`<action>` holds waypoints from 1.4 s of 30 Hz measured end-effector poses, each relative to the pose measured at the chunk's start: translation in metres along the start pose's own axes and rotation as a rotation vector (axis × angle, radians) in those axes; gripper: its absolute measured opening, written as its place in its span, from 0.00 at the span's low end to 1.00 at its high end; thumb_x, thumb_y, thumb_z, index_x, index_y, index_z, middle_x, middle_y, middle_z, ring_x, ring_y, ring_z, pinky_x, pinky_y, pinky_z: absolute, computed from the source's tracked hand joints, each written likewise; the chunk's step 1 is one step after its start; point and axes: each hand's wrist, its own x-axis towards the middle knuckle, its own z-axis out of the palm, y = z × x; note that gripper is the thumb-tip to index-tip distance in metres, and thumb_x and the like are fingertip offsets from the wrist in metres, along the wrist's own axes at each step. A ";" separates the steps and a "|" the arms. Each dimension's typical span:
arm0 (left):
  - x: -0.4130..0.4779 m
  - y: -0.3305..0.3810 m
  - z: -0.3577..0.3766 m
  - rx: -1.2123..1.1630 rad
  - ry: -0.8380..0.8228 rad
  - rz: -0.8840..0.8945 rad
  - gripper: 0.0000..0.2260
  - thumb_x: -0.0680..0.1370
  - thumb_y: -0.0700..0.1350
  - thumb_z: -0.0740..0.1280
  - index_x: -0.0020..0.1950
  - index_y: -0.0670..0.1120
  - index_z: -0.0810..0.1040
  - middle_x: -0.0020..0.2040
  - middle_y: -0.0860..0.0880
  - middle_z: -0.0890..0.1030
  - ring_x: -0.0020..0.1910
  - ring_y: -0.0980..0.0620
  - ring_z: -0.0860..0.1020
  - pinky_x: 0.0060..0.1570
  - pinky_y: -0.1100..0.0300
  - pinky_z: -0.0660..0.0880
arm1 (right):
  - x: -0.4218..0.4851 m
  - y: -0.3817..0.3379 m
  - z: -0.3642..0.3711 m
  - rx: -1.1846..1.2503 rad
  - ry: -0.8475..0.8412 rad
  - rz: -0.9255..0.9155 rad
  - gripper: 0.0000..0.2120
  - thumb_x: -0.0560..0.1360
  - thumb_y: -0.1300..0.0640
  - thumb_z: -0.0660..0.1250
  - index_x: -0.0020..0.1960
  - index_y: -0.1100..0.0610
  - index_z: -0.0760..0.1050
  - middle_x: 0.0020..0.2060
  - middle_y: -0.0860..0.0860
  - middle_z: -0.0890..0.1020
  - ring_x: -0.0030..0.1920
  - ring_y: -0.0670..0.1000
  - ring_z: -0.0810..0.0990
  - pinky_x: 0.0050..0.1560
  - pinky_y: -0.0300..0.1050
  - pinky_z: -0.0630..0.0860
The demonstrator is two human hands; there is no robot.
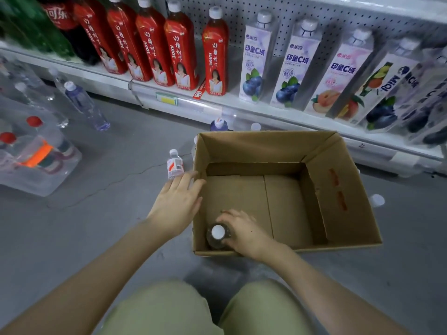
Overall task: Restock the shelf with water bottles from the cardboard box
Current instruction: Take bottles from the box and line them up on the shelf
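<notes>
An open cardboard box [338, 189] sits on the grey floor in front of the shelf [183, 102]. One water bottle [218, 234] with a white cap stands in the box's near left corner, and my right hand [244, 232] grips it around the shoulder. My left hand [176, 204] hovers flat with straight fingers over the box's left wall. A small water bottle [174, 164] with a red-and-white label stands on the floor just beyond its fingertips. The rest of the box floor is bare cardboard.
Red juice bottles [179, 44] and white blueberry drink cartons [256, 59] line the shelf. Clear bottles [84, 105] and a shrink-wrapped pack [36, 153] lie on the floor at left. Bottle caps [219, 123] show behind the box, another cap [376, 200] to its right. My knees are at the bottom.
</notes>
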 end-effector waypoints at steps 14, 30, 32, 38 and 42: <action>-0.010 -0.016 0.018 -0.043 0.030 -0.003 0.13 0.73 0.45 0.70 0.58 0.46 0.77 0.61 0.43 0.76 0.54 0.41 0.78 0.48 0.48 0.77 | 0.025 0.008 0.004 0.105 -0.032 0.041 0.12 0.69 0.60 0.72 0.43 0.48 0.69 0.43 0.50 0.80 0.46 0.54 0.78 0.49 0.53 0.76; 0.027 -0.019 -0.008 -0.124 -0.007 -0.009 0.14 0.79 0.47 0.60 0.65 0.48 0.71 0.68 0.46 0.69 0.65 0.43 0.70 0.61 0.49 0.69 | 0.024 0.021 -0.069 0.399 0.262 0.109 0.13 0.70 0.60 0.72 0.53 0.53 0.74 0.49 0.46 0.78 0.51 0.47 0.76 0.45 0.35 0.69; 0.032 -0.019 -0.016 -0.137 0.005 -0.022 0.15 0.79 0.47 0.60 0.65 0.48 0.71 0.68 0.45 0.69 0.65 0.42 0.70 0.61 0.49 0.69 | 0.028 0.018 -0.078 0.384 0.269 0.105 0.13 0.71 0.60 0.71 0.54 0.53 0.74 0.50 0.47 0.79 0.52 0.48 0.76 0.46 0.37 0.69; 0.052 -0.026 -0.038 -0.111 -0.002 -0.058 0.17 0.81 0.48 0.57 0.69 0.48 0.67 0.70 0.46 0.67 0.67 0.45 0.68 0.64 0.51 0.65 | 0.027 0.022 -0.104 0.439 0.366 0.070 0.15 0.74 0.61 0.69 0.59 0.54 0.73 0.54 0.49 0.78 0.57 0.49 0.76 0.54 0.40 0.74; 0.065 -0.027 -0.043 -0.122 0.007 -0.045 0.16 0.80 0.48 0.58 0.68 0.48 0.69 0.69 0.46 0.68 0.64 0.44 0.70 0.62 0.50 0.67 | 0.025 0.014 -0.123 0.533 0.446 0.024 0.16 0.76 0.61 0.67 0.62 0.54 0.71 0.59 0.50 0.77 0.60 0.49 0.74 0.61 0.46 0.73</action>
